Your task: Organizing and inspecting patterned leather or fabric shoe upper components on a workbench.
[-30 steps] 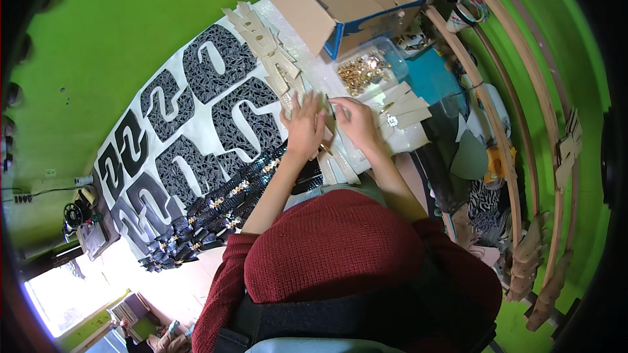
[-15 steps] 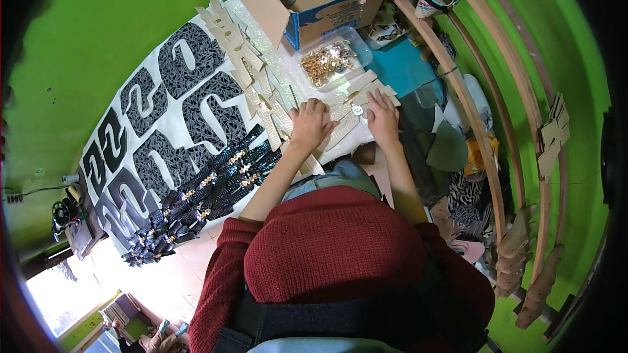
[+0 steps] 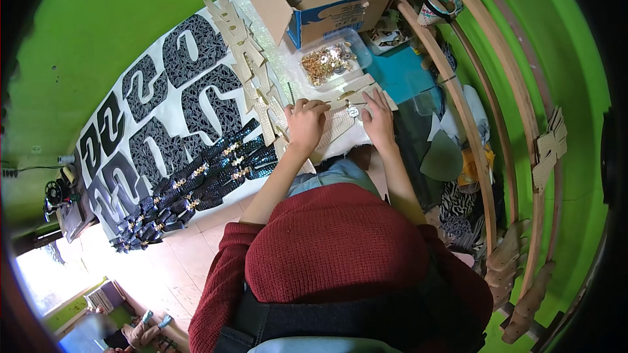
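While left hand (image 3: 306, 123) lies flat, open on woven beige strap pcs (image 3: 335, 125), right hand (image 3: 378, 112) pinches a small shiny metal bit (image 3: 353, 112).

Beige cut pieces (image 3: 340, 121); black patterned sheets (image 3: 196, 91) on white; red sweater (image 3: 333, 248); gold buckles (image 3: 326, 62); green wall (image 3: 98, 19).

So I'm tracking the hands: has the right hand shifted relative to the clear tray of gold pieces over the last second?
Yes. The right hand moved rightward, away from the left hand, staying below the clear tray.
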`<act>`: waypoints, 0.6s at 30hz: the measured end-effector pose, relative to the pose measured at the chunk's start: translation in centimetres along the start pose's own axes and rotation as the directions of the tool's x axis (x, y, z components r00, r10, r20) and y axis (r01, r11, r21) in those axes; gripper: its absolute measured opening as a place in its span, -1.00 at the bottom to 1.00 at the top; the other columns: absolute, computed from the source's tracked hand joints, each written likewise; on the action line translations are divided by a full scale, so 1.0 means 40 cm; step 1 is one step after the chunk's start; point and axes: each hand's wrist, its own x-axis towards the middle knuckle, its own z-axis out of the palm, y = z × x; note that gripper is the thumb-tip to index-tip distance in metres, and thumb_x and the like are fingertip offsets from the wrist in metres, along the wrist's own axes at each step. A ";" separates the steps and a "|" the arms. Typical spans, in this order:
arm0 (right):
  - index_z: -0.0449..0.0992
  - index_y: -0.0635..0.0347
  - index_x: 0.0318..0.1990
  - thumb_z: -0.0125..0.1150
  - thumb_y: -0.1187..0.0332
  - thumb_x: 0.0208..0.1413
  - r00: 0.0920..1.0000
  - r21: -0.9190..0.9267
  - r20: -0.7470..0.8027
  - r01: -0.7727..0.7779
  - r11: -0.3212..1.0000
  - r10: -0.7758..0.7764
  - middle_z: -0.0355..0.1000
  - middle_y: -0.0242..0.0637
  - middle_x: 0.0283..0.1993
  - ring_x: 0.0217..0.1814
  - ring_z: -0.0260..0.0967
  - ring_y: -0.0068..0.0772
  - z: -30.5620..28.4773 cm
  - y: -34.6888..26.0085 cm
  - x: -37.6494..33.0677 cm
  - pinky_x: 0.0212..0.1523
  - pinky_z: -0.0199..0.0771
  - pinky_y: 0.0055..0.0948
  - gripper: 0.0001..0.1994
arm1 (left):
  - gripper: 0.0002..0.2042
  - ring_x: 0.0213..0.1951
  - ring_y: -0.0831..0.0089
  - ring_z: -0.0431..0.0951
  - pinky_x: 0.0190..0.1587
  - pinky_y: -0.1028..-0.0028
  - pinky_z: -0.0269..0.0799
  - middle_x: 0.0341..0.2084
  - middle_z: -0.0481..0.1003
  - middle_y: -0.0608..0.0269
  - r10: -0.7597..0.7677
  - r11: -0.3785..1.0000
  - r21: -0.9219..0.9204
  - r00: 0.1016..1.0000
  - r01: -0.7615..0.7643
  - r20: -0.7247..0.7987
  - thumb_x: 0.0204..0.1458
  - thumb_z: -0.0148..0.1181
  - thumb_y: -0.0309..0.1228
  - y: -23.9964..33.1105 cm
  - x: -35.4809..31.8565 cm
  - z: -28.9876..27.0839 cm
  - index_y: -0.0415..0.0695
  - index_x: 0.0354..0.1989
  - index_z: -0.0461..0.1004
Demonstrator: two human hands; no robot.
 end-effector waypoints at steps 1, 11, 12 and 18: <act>0.37 0.09 0.03 0.14 0.43 -0.09 0.998 0.057 -0.025 0.051 0.997 -0.049 0.20 -0.14 0.18 0.26 0.05 -0.12 -0.006 -0.016 0.007 0.20 0.00 -0.16 -0.57 | -0.85 -0.14 0.37 0.38 -0.05 0.19 0.09 -0.29 0.49 0.51 -0.004 1.000 0.002 1.000 0.004 -0.003 -0.15 0.15 -0.41 0.003 0.000 -0.007 0.08 -0.37 0.55; 0.42 0.12 -0.07 0.23 0.40 -0.16 0.950 0.024 -0.152 0.279 0.960 -0.272 0.32 -0.29 0.09 0.21 0.15 -0.16 -0.030 -0.100 0.043 0.20 -0.04 -0.09 -0.61 | -0.80 -0.13 0.32 0.38 -0.06 0.35 0.19 -0.24 0.47 0.31 -0.024 0.923 -0.368 0.940 -0.110 -0.339 -0.28 0.24 -0.57 0.019 0.009 -0.079 -0.02 -0.41 0.58; 0.42 0.12 -0.07 0.23 0.40 -0.16 0.949 0.030 -0.148 0.287 0.958 -0.279 0.32 -0.29 0.09 0.21 0.15 -0.16 -0.039 -0.120 0.044 0.20 -0.04 -0.09 -0.61 | -0.80 -0.14 0.32 0.40 -0.07 0.36 0.24 -0.24 0.46 0.26 -0.064 0.883 -0.458 0.940 -0.103 -0.336 -0.28 0.22 -0.61 0.011 0.005 -0.084 -0.07 -0.43 0.58; 0.27 0.26 0.02 0.25 0.34 -0.10 0.966 0.700 0.113 0.089 0.709 -0.233 0.35 -0.18 -0.04 0.11 0.23 -0.30 -0.082 -0.214 0.070 0.11 0.16 -0.38 -0.50 | -0.79 -0.10 0.39 0.39 -0.08 0.47 0.32 -0.22 0.45 0.22 -0.183 0.673 -0.740 0.965 -0.017 -0.189 -0.31 0.19 -0.72 -0.058 -0.005 -0.144 -0.17 -0.47 0.57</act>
